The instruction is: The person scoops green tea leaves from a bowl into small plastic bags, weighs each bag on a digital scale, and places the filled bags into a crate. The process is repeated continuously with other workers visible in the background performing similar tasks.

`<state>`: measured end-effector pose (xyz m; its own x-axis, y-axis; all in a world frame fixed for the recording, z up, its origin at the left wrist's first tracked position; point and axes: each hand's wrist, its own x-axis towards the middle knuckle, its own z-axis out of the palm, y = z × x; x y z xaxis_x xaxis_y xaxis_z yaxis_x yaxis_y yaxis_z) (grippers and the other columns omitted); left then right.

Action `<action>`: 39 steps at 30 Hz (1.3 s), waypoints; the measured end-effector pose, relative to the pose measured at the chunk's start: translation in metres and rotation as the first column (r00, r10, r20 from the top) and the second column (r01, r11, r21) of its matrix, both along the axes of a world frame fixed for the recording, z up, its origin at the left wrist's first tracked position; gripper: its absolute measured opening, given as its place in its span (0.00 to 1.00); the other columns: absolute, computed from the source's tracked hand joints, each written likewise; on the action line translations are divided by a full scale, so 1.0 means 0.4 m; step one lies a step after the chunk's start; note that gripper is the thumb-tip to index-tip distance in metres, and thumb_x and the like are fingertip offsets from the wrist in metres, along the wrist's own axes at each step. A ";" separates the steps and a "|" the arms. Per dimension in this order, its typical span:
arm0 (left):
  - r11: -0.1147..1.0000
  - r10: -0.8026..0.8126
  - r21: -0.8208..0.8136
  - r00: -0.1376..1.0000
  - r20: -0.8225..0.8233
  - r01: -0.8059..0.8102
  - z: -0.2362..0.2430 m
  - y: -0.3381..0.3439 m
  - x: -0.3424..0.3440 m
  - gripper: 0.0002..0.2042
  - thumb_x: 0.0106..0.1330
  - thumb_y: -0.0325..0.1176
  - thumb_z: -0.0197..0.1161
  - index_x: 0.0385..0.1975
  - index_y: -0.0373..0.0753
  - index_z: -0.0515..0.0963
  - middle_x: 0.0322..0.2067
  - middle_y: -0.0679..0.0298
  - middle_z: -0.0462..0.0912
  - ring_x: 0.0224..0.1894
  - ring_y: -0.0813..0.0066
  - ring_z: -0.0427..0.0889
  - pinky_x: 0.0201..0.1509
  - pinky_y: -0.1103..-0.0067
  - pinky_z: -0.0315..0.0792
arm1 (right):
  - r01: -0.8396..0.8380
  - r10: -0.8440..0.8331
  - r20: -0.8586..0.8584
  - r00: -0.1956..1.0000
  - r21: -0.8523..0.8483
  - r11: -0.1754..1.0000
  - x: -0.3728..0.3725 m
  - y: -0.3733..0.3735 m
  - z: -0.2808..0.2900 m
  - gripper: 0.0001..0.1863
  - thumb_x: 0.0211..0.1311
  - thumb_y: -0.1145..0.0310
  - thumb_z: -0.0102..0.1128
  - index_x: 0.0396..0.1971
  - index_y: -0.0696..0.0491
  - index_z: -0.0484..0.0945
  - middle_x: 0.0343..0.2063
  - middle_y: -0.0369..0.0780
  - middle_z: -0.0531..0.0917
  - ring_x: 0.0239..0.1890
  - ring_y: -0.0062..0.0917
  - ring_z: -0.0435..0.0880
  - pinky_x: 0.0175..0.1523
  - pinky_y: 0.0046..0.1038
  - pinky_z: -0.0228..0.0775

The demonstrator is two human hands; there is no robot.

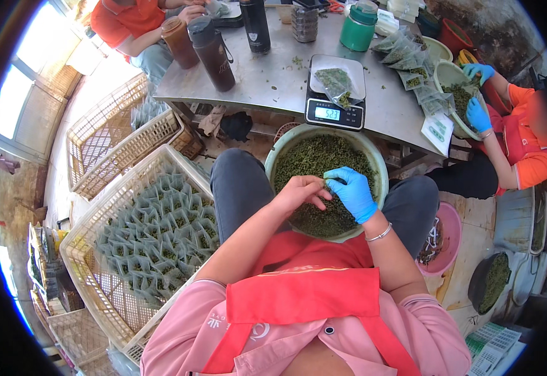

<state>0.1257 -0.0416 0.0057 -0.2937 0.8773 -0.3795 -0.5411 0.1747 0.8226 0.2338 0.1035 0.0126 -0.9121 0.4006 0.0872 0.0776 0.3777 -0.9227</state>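
My bare left hand and my blue-gloved right hand meet over a pale plastic basin of small green plant pieces, set between my knees. Both hands pinch at a small green bit, too small to make out exactly. The left hand’s other fingers are loosely curled. Just beyond the basin, on the steel table’s edge, a digital scale carries a clear bag with green contents.
A large crate of small filled bags is at my left. The steel table holds bottles and bags. A co-worker works at the right, another at upper left. A pink basin lies by my right leg.
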 end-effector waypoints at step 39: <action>0.948 0.233 -0.017 0.732 -0.640 -0.317 0.047 0.003 -0.174 0.12 0.65 0.37 0.56 0.35 0.34 0.77 0.21 0.65 0.80 0.16 0.83 0.75 0.21 0.84 0.70 | 0.027 0.039 0.221 0.975 -0.287 0.958 0.015 0.058 0.010 0.13 0.56 0.74 0.58 0.43 0.59 0.76 0.29 0.41 0.82 0.27 0.22 0.80 0.35 0.22 0.74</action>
